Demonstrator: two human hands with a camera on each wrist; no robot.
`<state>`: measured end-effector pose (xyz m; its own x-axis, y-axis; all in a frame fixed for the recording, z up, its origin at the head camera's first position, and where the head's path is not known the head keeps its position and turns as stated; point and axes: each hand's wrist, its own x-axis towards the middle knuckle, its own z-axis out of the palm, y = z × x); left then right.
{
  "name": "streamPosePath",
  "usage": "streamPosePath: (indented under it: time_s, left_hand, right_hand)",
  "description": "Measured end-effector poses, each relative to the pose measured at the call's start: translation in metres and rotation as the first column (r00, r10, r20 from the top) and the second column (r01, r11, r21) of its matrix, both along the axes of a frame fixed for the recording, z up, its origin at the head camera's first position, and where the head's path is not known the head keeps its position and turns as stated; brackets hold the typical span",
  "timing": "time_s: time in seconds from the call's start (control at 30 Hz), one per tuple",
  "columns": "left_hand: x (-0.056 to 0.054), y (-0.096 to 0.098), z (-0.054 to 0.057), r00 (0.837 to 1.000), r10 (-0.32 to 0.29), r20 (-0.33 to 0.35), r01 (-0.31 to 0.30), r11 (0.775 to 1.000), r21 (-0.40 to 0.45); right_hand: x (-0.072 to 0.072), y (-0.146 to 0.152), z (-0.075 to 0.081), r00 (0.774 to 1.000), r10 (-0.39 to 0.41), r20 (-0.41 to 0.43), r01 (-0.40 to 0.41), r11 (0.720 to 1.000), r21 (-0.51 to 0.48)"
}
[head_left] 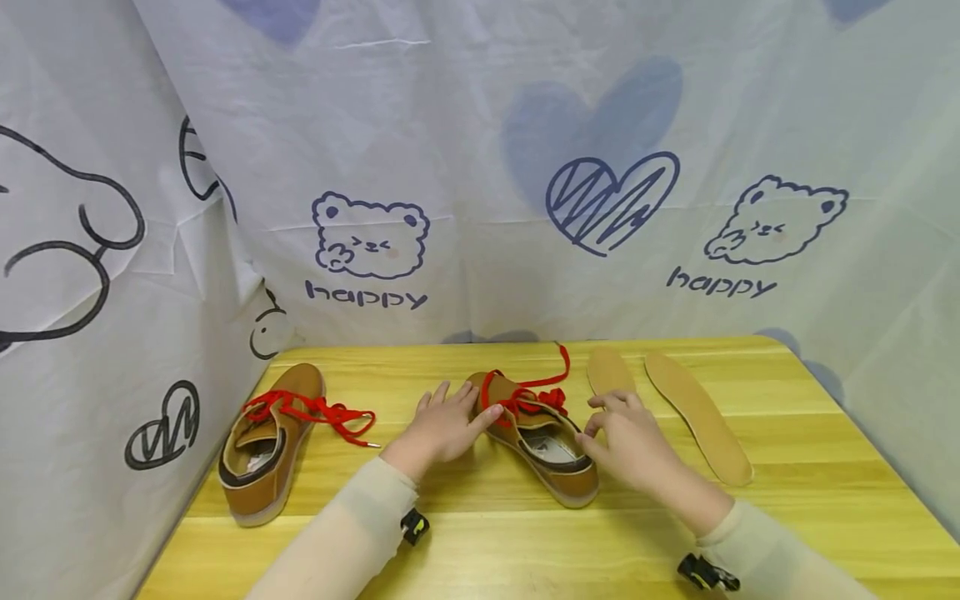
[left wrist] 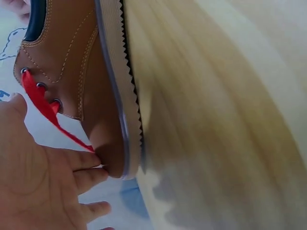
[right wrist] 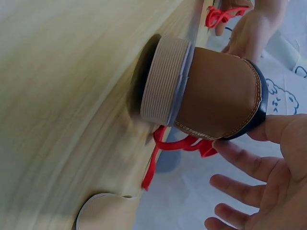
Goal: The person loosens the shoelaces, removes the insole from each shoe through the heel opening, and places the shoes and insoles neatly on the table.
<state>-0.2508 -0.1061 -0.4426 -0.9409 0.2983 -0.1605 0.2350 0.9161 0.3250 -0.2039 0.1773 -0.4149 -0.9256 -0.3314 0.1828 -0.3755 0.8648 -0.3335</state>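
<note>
A brown shoe (head_left: 572, 483) with red laces (head_left: 552, 398) stands at the middle of the table, toe pointing away to the left. My left hand (head_left: 445, 425) lies at its toe, fingers extended; in the left wrist view its fingertips (left wrist: 91, 178) touch the toe. My right hand (head_left: 624, 440) is at the opening's right side. In the right wrist view, its thumb and index finger pinch the dark padded collar (right wrist: 261, 103), with the other fingers spread loosely. The thumb's tip is partly hidden there. A pale lining with a printed mark shows inside the shoe.
Another brown shoe (head_left: 258, 492) stands at the left, its red laces (head_left: 341, 419) trailing onto the table. Two tan insoles lie at the right: one insole (head_left: 701, 421) in full view, the other insole (head_left: 609, 371) partly behind my right hand. A printed white cloth (head_left: 480, 275) hangs behind the wooden table.
</note>
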Motion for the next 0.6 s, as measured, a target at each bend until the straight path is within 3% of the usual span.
streamPosePath:
  time_s: [0.13, 0.27, 0.4, 0.6]
  left_hand:
    - [0.011, 0.001, 0.000, 0.997, 0.050, -0.058, -0.049, 0.999, 0.016]
    - [0.036, 0.011, 0.006, 0.988, 0.128, -0.088, -0.121, 0.989, 0.080]
    - [0.056, 0.032, 0.011, 0.984, 0.141, -0.106, -0.131, 0.987, 0.098]
    - [0.064, 0.054, 0.006, 0.972, 0.171, -0.159, -0.159, 0.983, 0.086]
  right_hand:
    - [-0.002, -0.002, -0.001, 0.999, -0.009, -0.033, 0.009, 1.000, 0.005]
    - [-0.011, -0.002, -0.002, 0.995, 0.029, -0.091, -0.031, 0.999, -0.023]
    - [-0.022, 0.000, -0.006, 0.992, 0.060, -0.108, -0.064, 0.997, -0.035]
    - [-0.026, -0.003, -0.012, 0.994, 0.087, -0.067, -0.089, 0.996, -0.027]
